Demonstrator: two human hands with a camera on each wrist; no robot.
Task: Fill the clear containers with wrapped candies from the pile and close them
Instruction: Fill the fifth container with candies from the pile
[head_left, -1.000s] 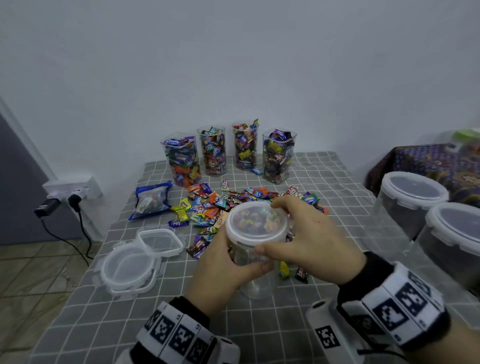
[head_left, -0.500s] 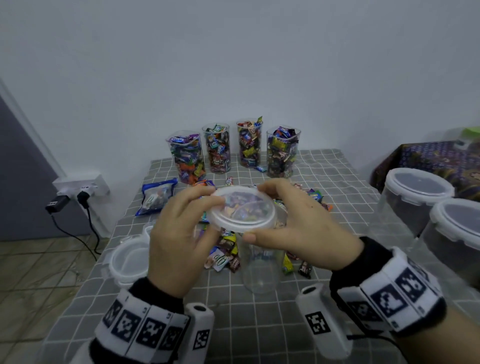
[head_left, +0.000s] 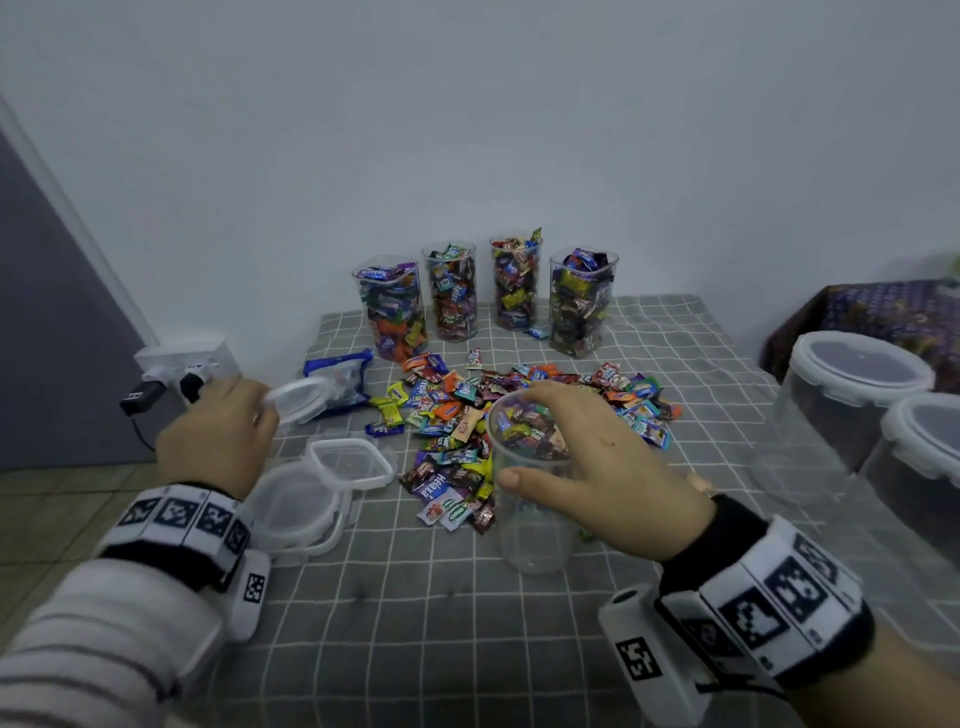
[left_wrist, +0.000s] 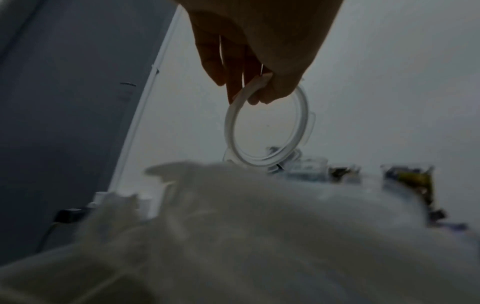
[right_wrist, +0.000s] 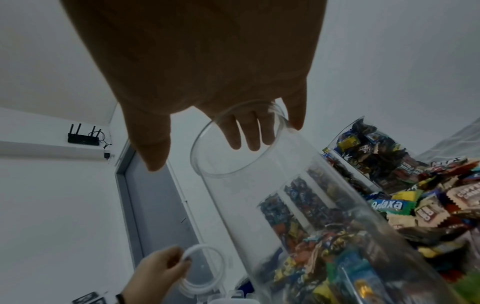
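Observation:
An empty clear cylinder container (head_left: 535, 530) (right_wrist: 259, 195) stands open at the near edge of the wrapped candy pile (head_left: 457, 410) (right_wrist: 428, 207). My right hand (head_left: 522, 439) (right_wrist: 201, 154) grips it from above, fingers over the far rim and thumb on the near wall. My left hand (head_left: 262, 405) (left_wrist: 249, 96) pinches the rim of a round clear lid (head_left: 298, 397) (left_wrist: 303, 123) (right_wrist: 200, 246) and holds it in the air to the left, above the table's left side. Several filled, lidless containers (head_left: 454, 296) stand in a row at the back.
A round lid (head_left: 301, 504) and a square lid (head_left: 350, 462) lie stacked near the table's left edge. A blue candy bag (head_left: 337, 374) lies behind them. Two large lidded tubs (head_left: 852, 395) stand at the right. A grey checked cloth (head_left: 467, 623) covers the table.
My left hand has lifted the round lid off the empty container and carried it left. The container now stands open, and my right hand has kept hold of it.

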